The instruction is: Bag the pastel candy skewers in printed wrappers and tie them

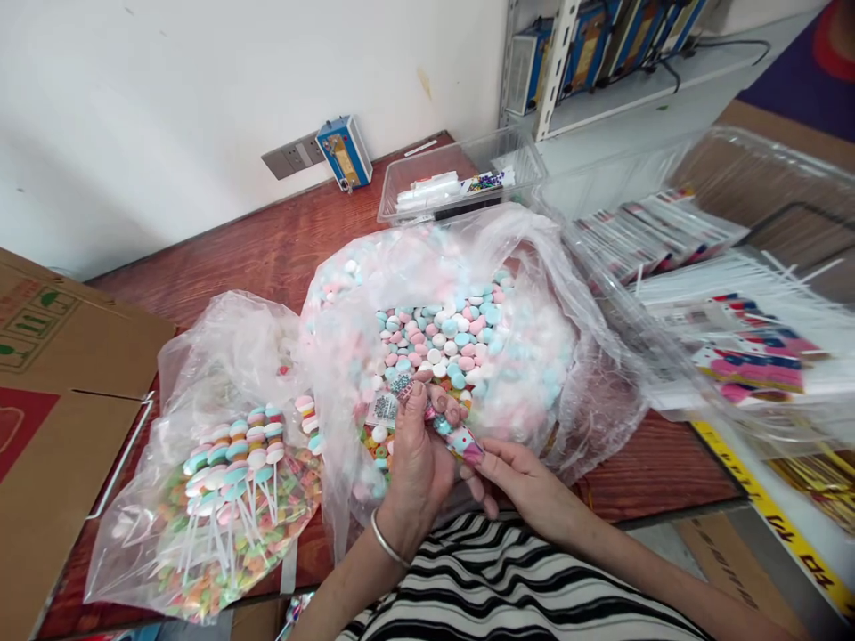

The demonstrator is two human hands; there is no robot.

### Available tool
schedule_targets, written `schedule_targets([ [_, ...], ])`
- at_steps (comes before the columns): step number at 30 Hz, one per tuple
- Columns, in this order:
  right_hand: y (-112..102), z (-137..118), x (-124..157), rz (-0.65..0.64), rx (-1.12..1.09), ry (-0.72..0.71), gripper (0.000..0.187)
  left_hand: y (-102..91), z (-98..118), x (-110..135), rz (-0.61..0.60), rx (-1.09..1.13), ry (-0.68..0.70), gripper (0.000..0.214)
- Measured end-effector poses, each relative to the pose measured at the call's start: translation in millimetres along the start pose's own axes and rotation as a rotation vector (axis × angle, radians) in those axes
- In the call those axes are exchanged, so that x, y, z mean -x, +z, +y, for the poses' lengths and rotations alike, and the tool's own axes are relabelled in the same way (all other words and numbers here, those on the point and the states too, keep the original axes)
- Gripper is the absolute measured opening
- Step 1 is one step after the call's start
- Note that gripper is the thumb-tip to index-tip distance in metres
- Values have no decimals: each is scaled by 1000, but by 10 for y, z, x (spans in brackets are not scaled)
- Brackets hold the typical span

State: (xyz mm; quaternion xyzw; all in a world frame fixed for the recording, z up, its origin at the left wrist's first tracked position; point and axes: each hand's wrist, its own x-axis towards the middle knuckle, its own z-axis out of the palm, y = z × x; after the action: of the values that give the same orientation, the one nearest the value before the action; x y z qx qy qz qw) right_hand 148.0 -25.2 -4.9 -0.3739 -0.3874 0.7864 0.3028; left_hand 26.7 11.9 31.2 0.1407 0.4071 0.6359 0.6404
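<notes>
My left hand (424, 454), with a bangle at its wrist, is closed around a small printed candy wrapper (460, 441). Pink and red patterns show on the wrapper, and its middle is hidden by my fingers. From the right, my right hand (514, 481) pinches the lower end of it. Just beyond my hands, a large clear plastic bag lies open, full of pink, white and pale blue candies (437, 343). A few coloured gummy rings (380, 450) show close to my left hand.
At left, candy skewers on white sticks (237, 463) lie on a bag of gummies (267, 543). A cardboard box (80, 445) stands beyond. Clear bins at right hold white sticks (748, 285) and printed wrappers (754, 365). A blue device (344, 153) leans on the wall.
</notes>
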Motion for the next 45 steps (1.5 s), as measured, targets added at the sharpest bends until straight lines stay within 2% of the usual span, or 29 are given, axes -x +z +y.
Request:
schedule_targets([
  [4,53,39,-62,38,6,87,56,15,-68,58,-54,4,-40,20],
  [7,49,-11,-114,161,261,-78,57,14,-74,52,-65,17,-54,26],
  [10,-34,-115,-163,355,578,-256,48,-56,-88,43,-62,-64,-51,34],
  [13,-129,-194,-211,488,844,-301,38,-199,-134,58,-12,-332,-9,44],
  [15,-148,-207,-243,515,969,-298,31,-291,-163,74,26,-598,139,50],
  [17,-119,-196,-265,480,1014,-310,24,-347,-169,80,8,-879,310,44],
  [19,-62,-181,-271,407,991,-344,21,-364,-150,70,-38,-1092,424,30],
  [21,-4,-177,-261,325,920,-368,22,-363,-122,47,-64,-1211,500,23],
  [25,50,-203,-223,229,728,-369,20,-389,-107,0,-24,-1340,671,28],
  [28,63,-222,-198,173,515,-252,16,-431,-126,-20,11,-1436,797,29],
  [31,82,-240,-180,99,292,-93,22,-446,-125,-30,43,-1503,865,23],
  [34,93,-244,-171,87,201,-61,29,-415,-90,-15,7,-1467,819,18],
  [37,82,-212,-175,127,160,-69,35,-363,-54,16,-52,-1389,688,22],
  [39,73,-188,-182,125,162,-65,39,-337,-47,26,-66,-1372,650,27],
  [45,104,-231,-154,50,352,-96,41,-380,-86,-40,22,-1403,761,16],
])
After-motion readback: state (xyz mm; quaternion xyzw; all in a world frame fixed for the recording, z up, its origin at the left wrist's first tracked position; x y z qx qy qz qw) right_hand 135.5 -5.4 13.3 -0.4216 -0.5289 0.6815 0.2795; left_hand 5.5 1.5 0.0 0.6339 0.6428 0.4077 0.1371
